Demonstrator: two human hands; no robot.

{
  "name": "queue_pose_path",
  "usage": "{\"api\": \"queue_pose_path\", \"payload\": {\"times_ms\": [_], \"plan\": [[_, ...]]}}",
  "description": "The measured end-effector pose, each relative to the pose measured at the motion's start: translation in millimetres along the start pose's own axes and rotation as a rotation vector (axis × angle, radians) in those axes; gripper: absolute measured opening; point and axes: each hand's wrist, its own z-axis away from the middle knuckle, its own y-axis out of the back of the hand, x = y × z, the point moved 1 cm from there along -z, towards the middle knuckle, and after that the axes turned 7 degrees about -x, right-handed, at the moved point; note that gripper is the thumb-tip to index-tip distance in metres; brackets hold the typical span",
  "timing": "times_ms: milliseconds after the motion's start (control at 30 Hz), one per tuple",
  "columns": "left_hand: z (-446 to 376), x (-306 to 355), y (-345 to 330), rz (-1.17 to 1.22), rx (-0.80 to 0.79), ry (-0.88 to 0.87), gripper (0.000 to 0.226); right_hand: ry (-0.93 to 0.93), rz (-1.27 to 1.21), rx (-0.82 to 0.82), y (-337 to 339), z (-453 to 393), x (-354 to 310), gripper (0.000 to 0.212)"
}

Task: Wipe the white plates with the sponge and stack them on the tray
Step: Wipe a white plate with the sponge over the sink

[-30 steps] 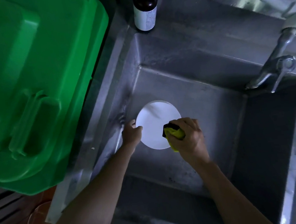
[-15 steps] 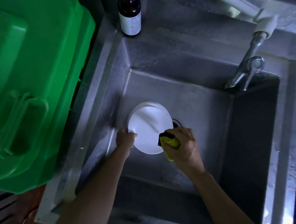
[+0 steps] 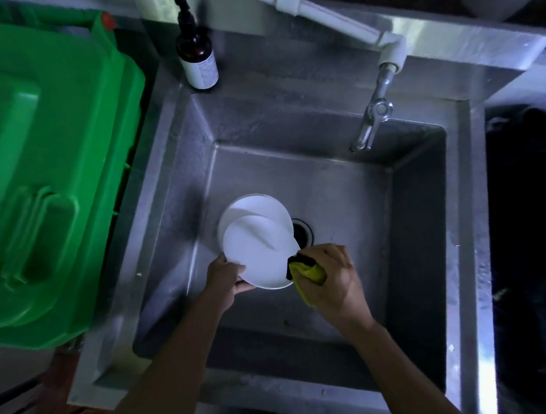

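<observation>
Steel surrounded you: the deep, dull sink (image 3: pixel 336 180) had scratched walls. Your left hand (image 3: pixel 225 280) pinched the near-left rim of the top white plate (image 3: pixel 259 251), which was lifted and tilted over another plate (image 3: pixel 251 205) on the basin floor. Your right hand (image 3: pixel 333 281) was curled around the yellow sponge (image 3: pixel 307 270), touching the plate's right edge. Smooth glaze probably slips, so I think firm, overlapping circles were best.

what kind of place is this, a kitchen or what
Most likely a dishwashing corner of a kitchen or utility area. A deep steel sink with a tap fed by a white pipe, a dark pump bottle on its rim, and a white plate being wiped with a sponge.
</observation>
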Motion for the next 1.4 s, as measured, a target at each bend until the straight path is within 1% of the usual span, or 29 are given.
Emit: {"api": "queue_pose_path", "payload": {"times_ms": [200, 300, 367, 433, 567, 633, 800, 933, 1000, 1100, 1233, 1400], "plan": [[52.6, 5.2, -22.4, -0.016, -0.085, -0.087, 0.055, 0.044, -0.003, 0.081, 34.0, 7.9, -20.3, 0.032], [78.7, 12.0, -40.9, 0.017, -0.110, -0.126, 0.055, 0.071, 0.022, 0.092, 46.5, 7.4, -28.4, 0.032], [94.3, 17.2, -53.5, 0.025, -0.162, -0.171, 0.052, 0.078, 0.054, 0.088, 52.6, 7.9, -30.1, 0.032], [108.5, 23.3, -64.5, 0.030, -0.204, -0.208, 0.054, 0.090, 0.107, 0.076, 59.4, 10.3, -30.2, 0.037], [124.2, 34.4, -82.8, 0.015, -0.215, -0.270, 0.055, 0.142, 0.214, 0.037, 76.5, 19.1, -32.8, 0.054], [128.6, 36.7, -89.2, 0.020, -0.213, -0.292, 0.054, 0.143, 0.261, 0.045, 84.1, 25.4, -33.9, 0.055], [136.8, 35.7, -97.0, 0.075, -0.233, -0.310, 0.045, 0.116, 0.300, 0.001, 96.5, 38.6, -31.1, 0.057], [144.3, 32.2, -104.1, 0.085, -0.272, -0.320, 0.048, 0.058, 0.324, -0.008, 95.6, 38.8, -27.1, 0.054], [147.0, 30.8, -107.3, 0.067, -0.297, -0.327, 0.050, 0.045, 0.313, 0.016, 97.8, 36.5, -23.9, 0.052], [150.3, 29.0, -110.9, 0.029, -0.302, -0.333, 0.044, 0.037, 0.297, 0.064, 106.8, 29.5, -15.0, 0.051], [155.2, 24.4, -115.0, -0.032, -0.326, -0.323, 0.044, -0.005, 0.313, 0.057, 122.0, 15.3, -4.5, 0.050], [159.0, 18.7, -117.2, -0.087, -0.356, -0.306, 0.051, 0.059, 0.359, 0.075, 134.3, 2.2, -2.1, 0.045]]}}
